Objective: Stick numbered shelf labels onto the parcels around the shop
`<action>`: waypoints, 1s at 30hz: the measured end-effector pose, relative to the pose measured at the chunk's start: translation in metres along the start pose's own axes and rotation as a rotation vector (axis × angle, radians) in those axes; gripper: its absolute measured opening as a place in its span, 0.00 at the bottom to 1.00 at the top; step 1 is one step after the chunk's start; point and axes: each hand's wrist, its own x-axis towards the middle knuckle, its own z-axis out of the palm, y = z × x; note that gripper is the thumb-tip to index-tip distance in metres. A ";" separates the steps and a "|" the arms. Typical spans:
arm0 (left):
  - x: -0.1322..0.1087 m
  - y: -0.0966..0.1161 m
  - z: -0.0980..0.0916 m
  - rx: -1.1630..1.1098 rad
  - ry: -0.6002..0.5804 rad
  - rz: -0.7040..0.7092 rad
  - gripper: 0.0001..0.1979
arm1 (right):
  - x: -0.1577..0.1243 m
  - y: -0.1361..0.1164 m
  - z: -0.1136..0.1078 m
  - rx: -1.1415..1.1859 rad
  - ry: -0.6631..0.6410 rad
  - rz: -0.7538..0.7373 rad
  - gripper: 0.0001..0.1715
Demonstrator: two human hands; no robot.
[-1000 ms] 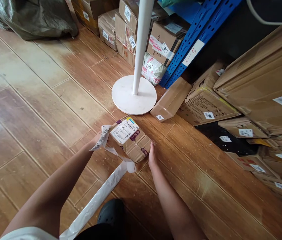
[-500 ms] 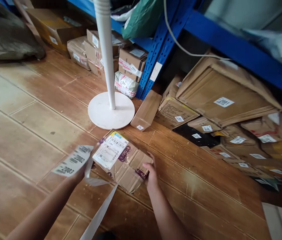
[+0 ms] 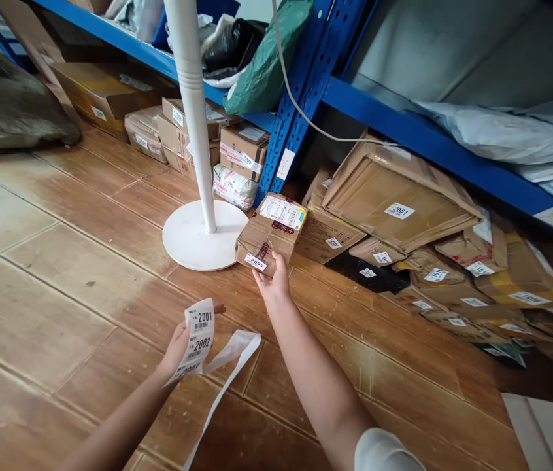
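My right hand (image 3: 275, 280) grips the near end of a small cardboard box (image 3: 276, 243), thumb and fingers at its lower edge. Purple print, a shipping label (image 3: 280, 210) and a small white sticker reading 2005 (image 3: 255, 261) mark the box. It is beside the white round pole base (image 3: 185, 245), at the foot of the blue shelf post; whether it rests on anything is hidden. Lower left, my left hand (image 3: 176, 347) is closed on a strip of printed labels (image 3: 199, 337) numbered 2001 and 2002. Its pale backing tape (image 3: 227, 376) trails down toward me.
Right of the post, stacked parcels include a large carton labelled 2001 (image 3: 399, 186). More boxes (image 3: 242, 147) line the floor under the left shelf. A white pole (image 3: 193, 111) rises from the base, and a cable (image 3: 306, 118) hangs before the blue post (image 3: 296, 98).
The box has moved forward and away from me to the shelf post, covering the narrow box there. My left hand has let go of it and stayed back with the labels.
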 end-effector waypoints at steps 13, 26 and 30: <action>0.002 -0.002 -0.015 -0.040 -0.023 0.119 0.26 | 0.009 -0.051 0.018 -0.388 0.284 -0.829 0.54; 0.021 -0.012 -0.005 -0.064 -0.114 0.055 0.26 | 0.028 -0.087 0.042 -1.741 0.437 -0.862 0.60; 0.023 -0.015 -0.001 -0.074 -0.108 0.067 0.23 | 0.028 -0.080 0.061 -1.804 0.407 -0.759 0.55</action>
